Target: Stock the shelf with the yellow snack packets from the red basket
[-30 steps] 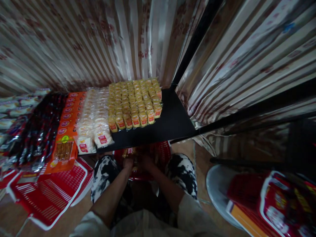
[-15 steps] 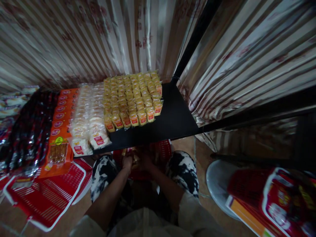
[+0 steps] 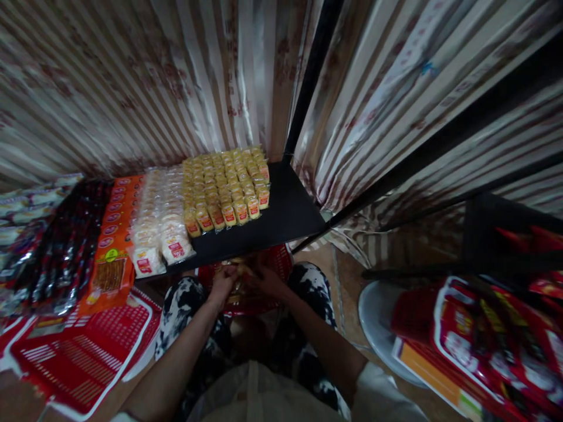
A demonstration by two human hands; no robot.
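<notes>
Left hand [image 3: 223, 281]: partly curled, fingertips at the golden packets [image 3: 237, 291] in the red basket [image 3: 281, 262]; dim light and blur prevent telling whether it grips one.

Right hand [image 3: 269, 282]: opposite the left and close to it, fingers bent inward over the same packets; how far open, and whether anything is held, cannot be told.

Golden packets: loose in the red basket, between the knees of black-and-white patterned trousers [image 3: 311, 284], just below the front edge of a black shelf [image 3: 290, 196].

Shelf stock, right to left: yellow cake packets [image 3: 226, 187], clear-wrapped with red labels, in close upright rows; white packets [image 3: 176, 243], red-labelled, in two columns beside them; orange snack bags [image 3: 112, 246], overlapping in one column, the front one showing brown sticks; dark shiny packets [image 3: 70, 246], layered; pale packets [image 3: 37, 196], at the far left. The right end of the shelf is bare.

Floor, left: a red slotted basket [image 3: 81, 354] with a white handle, partly under the shelf edge.

Right side: a round grey stool [image 3: 378, 328]; beside it, red glossy packets [image 3: 492, 346] in a white-handled basket.

Backdrop: a striped, pleated curtain [image 3: 176, 76] with reddish motifs, behind the black metal frame [image 3: 314, 76].
</notes>
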